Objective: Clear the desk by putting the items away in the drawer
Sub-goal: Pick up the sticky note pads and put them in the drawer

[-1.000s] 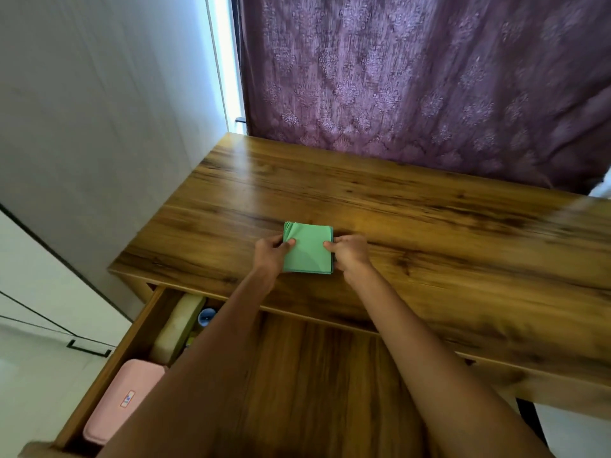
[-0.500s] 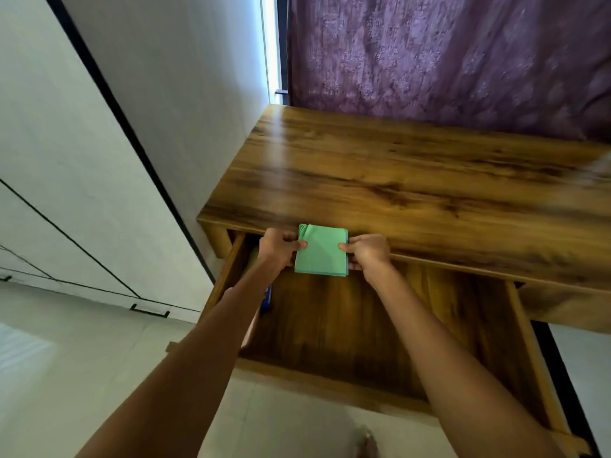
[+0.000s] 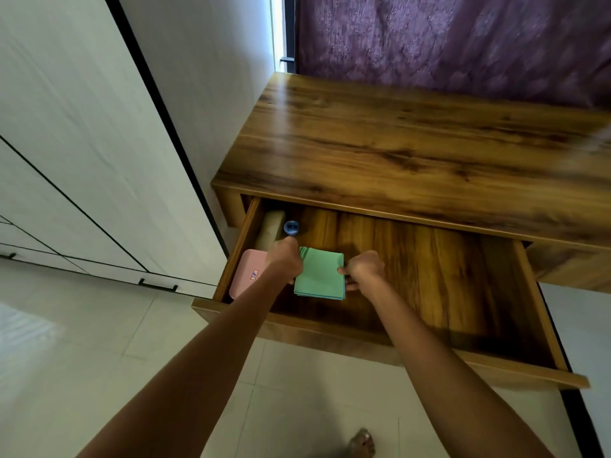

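Green paper stack (image 3: 319, 275) is down inside the open drawer (image 3: 446, 279), over its left half, and you've got it from both sides! Your left hand (image 3: 285, 261) grips the stack's left edge, fingers curled over it, and your right hand (image 3: 363, 270) pinches the right edge, thumb on top and fingers tucked under. The stack looks level, a neat square with its layered edges showing along the near side; whether it touches the drawer floor or hangs just above it, I cannot tell. Left of your left hand, a pink case (image 3: 246, 274) with a small sticker lies against the drawer's left wall, partly hidden by your wrist. Farther back along that same wall sits a beige block (image 3: 271, 226), and just right of it a small blue round thing (image 3: 291, 227), too small to name for sure. The right half of the drawer shows bare wood grain. Above the drawer, the desk (image 3: 413, 143) top runs off to the right, glossy with light on its far left corner. A purple curtain (image 3: 446, 41) hangs at the far side, and a white wardrobe (image 3: 66, 143) with black handles stands to the left. Down at the near edge, your bare foot (image 3: 363, 442) shows on the pale tiled floor (image 3: 82, 358).
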### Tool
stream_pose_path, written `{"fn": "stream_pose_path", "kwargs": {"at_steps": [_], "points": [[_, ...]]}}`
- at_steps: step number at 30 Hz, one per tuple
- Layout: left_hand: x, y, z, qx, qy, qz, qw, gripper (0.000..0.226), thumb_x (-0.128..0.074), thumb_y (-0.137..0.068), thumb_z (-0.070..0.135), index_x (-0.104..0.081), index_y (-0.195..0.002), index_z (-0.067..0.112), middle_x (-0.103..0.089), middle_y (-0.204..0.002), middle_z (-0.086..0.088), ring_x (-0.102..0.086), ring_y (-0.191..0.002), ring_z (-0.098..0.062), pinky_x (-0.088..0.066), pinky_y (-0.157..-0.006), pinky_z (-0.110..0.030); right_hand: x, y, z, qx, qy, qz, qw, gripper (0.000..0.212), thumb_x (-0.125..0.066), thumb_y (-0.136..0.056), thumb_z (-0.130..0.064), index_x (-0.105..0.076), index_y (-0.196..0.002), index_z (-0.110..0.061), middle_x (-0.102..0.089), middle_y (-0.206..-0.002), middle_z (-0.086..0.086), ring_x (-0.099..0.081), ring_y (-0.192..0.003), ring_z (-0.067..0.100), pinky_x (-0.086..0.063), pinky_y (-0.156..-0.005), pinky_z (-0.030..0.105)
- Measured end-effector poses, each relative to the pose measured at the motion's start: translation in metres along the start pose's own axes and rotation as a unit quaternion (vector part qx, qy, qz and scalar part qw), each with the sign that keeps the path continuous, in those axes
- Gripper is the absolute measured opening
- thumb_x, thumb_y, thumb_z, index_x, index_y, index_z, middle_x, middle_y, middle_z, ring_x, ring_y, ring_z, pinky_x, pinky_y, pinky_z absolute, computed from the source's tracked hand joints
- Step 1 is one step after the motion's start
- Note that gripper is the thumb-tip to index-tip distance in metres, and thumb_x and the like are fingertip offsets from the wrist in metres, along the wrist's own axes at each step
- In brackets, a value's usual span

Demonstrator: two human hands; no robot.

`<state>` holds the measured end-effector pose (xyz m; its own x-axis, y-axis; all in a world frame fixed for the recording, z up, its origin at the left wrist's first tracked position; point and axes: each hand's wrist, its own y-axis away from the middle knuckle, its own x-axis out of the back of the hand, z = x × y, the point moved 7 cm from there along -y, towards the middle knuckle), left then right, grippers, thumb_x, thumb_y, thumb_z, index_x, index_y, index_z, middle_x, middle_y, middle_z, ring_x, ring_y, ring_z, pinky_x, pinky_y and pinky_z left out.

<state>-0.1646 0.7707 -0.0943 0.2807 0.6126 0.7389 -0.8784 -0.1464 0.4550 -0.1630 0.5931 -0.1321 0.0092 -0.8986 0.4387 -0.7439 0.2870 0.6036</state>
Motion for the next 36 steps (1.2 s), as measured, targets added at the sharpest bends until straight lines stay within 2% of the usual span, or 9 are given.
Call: {"fn": "stream_pose_path", "kwargs": {"at_steps": [5, 7, 10, 14, 18, 22, 29, 31, 36], "points": [[-0.021, 0.005, 0.002, 0.011, -0.064, -0.011, 0.998, 0.031, -0.053, -0.092, 0.004, -0.049, -0.122, -0.002, -0.055, -0.124, -0.021, -0.059, -0.109, -0.036, -0.052, -0.082, -0.038, 0.000, 0.001, 0.013, -0.021, 0.001, -0.026, 0.999, 0.012, -0.059, -0.089, 0.003, -0.052, -0.081, 0.000, -0.068, -0.103, 0.021, -0.069, -0.095, 0.032, -0.059, -0.076, 0.043], [-0.030, 0.006, -0.002, 0.024, -0.062, -0.021, 0.998, 0.034, -0.052, -0.093, 0.004, -0.047, -0.126, -0.001, -0.054, -0.127, -0.021, -0.057, -0.112, -0.036, -0.052, -0.086, -0.039, -0.003, 0.000, 0.018, -0.032, 0.002, -0.043, 0.999, 0.006, -0.055, -0.091, 0.005, -0.055, -0.085, 0.002, -0.066, -0.102, 0.022, -0.068, -0.088, 0.031, -0.058, -0.070, 0.042], [-0.039, 0.008, -0.009, 0.034, -0.072, -0.032, 0.996, 0.037, -0.052, -0.093, 0.005, -0.045, -0.129, -0.001, -0.051, -0.129, -0.021, -0.055, -0.116, -0.036, -0.049, -0.091, -0.038, -0.011, -0.005, 0.029, -0.047, 0.002, -0.060, 0.997, 0.010, -0.048, -0.094, 0.004, -0.053, -0.087, -0.001, -0.063, -0.094, 0.019, -0.058, -0.063, 0.022, -0.051, -0.057, 0.036], [-0.042, 0.011, -0.014, 0.043, -0.079, -0.025, 0.996, 0.037, -0.047, -0.096, 0.008, -0.043, -0.131, -0.002, -0.051, -0.130, -0.022, -0.053, -0.119, -0.035, -0.046, -0.095, -0.037, -0.017, -0.014, 0.043, -0.062, 0.002, -0.050, 0.997, 0.010, -0.043, -0.096, 0.002, -0.053, -0.099, 0.002, -0.063, -0.083, 0.017, -0.064, -0.069, 0.027, -0.057, -0.062, 0.041], [-0.042, 0.013, -0.014, 0.046, -0.077, -0.012, 0.996, 0.035, -0.046, -0.097, 0.009, -0.043, -0.130, -0.001, -0.052, -0.129, -0.020, -0.053, -0.119, -0.033, -0.045, -0.096, -0.037, -0.020, -0.020, 0.054, -0.071, 0.017, -0.036, 0.997, 0.018, -0.040, -0.100, -0.003, -0.054, -0.104, 0.007, -0.066, -0.082, 0.019, -0.059, -0.052, 0.023, -0.054, -0.047, 0.034], [-0.043, 0.013, -0.015, 0.040, -0.077, -0.007, 0.996, 0.035, -0.044, -0.097, 0.009, -0.042, -0.130, -0.001, -0.051, -0.131, -0.022, -0.052, -0.121, -0.035, -0.044, -0.098, -0.038, -0.019, -0.024, 0.060, -0.072, 0.016, -0.014, 0.997, 0.024, -0.041, -0.101, -0.007, -0.058, -0.105, 0.009, -0.065, -0.076, 0.017, -0.058, -0.047, 0.021, -0.043, -0.031, 0.026], [-0.044, 0.017, -0.018, 0.037, -0.062, -0.021, 0.997, 0.037, -0.049, -0.094, 0.007, -0.042, -0.130, -0.003, -0.051, -0.130, -0.023, -0.052, -0.120, -0.035, -0.044, -0.098, -0.038, -0.017, -0.018, 0.056, -0.022, 0.042, 0.035, 0.998, 0.022, -0.037, -0.101, -0.008, -0.055, -0.107, 0.003, -0.064, -0.097, 0.020, -0.068, -0.074, 0.027, -0.052, -0.045, 0.029], [-0.045, 0.018, -0.018, 0.032, -0.061, -0.026, 0.997, 0.039, -0.051, -0.094, 0.008, -0.041, -0.130, -0.003, -0.053, -0.129, -0.023, -0.053, -0.119, -0.035, -0.045, -0.097, -0.038, -0.017, -0.015, 0.055, -0.015, 0.051, 0.039, 0.998, 0.022, -0.036, -0.102, -0.008, -0.055, -0.109, 0.001, -0.064, -0.102, 0.020, -0.067, -0.077, 0.027, -0.050, -0.043, 0.027], [-0.043, 0.021, -0.012, 0.011, -0.072, -0.020, 0.997, 0.040, -0.054, -0.093, 0.009, -0.043, -0.129, -0.002, -0.053, -0.129, -0.021, -0.053, -0.119, -0.035, -0.045, -0.097, -0.038, -0.008, -0.010, 0.049, 0.000, 0.083, 0.058, 0.995, 0.014, -0.051, -0.097, -0.009, -0.058, -0.107, -0.001, -0.067, -0.101, 0.016, -0.070, -0.080, 0.025, -0.055, -0.050, 0.027]]}}
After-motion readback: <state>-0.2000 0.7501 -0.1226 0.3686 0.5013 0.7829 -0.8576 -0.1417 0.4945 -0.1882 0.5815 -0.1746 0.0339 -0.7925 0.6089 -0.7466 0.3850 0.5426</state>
